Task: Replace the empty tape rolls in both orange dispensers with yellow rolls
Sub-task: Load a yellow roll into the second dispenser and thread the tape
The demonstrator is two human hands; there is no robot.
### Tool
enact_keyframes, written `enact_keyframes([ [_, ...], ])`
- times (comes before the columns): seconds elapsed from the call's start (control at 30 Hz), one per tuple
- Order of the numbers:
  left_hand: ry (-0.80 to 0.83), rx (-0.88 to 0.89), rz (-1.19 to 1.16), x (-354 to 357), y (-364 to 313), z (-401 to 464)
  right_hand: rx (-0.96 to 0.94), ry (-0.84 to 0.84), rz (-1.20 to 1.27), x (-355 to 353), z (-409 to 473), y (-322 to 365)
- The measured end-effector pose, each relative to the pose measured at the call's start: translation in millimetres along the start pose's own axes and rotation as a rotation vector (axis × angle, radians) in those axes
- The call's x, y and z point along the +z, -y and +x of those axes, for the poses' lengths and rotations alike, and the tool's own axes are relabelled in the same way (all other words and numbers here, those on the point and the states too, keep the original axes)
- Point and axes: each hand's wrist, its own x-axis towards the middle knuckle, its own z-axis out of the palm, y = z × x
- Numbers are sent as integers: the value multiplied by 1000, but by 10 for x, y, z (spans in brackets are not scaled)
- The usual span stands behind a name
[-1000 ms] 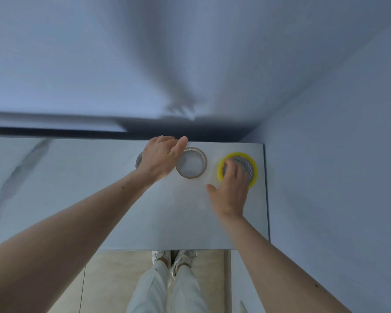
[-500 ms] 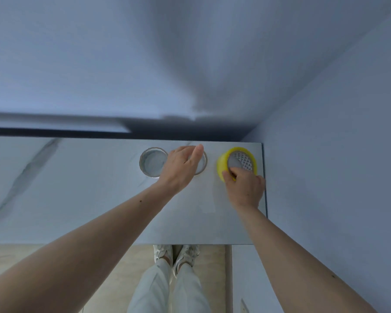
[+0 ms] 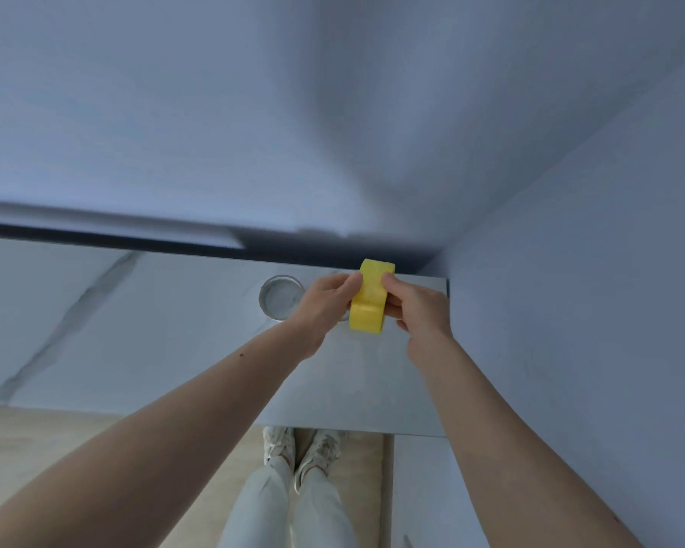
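The left hand [image 3: 325, 300] covers the 3 o'clock edge of the empty roll [image 3: 281, 297] and nearly all of a second ring. The yellow roll [image 3: 370, 296] stands edge-on, its core hidden. Both forearms run off the 6 o'clock edge.
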Motion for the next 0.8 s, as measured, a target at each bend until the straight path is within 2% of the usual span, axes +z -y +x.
enact_keyframes([
  [0.3,-75,43,-219,-312,-215,-517,-78,100,-34,351,-337,278],
  [0.47,-205,29,-290,-511,-249,-730,-160,169,-176,571,-517,317],
  [0.67,-357,-6,-331,-729,-181,-924,-484,169,-500,786,-710,286],
  [0.8,-404,-33,-331,-991,-121,-1069,-679,482,-706,1003,-839,260],
])
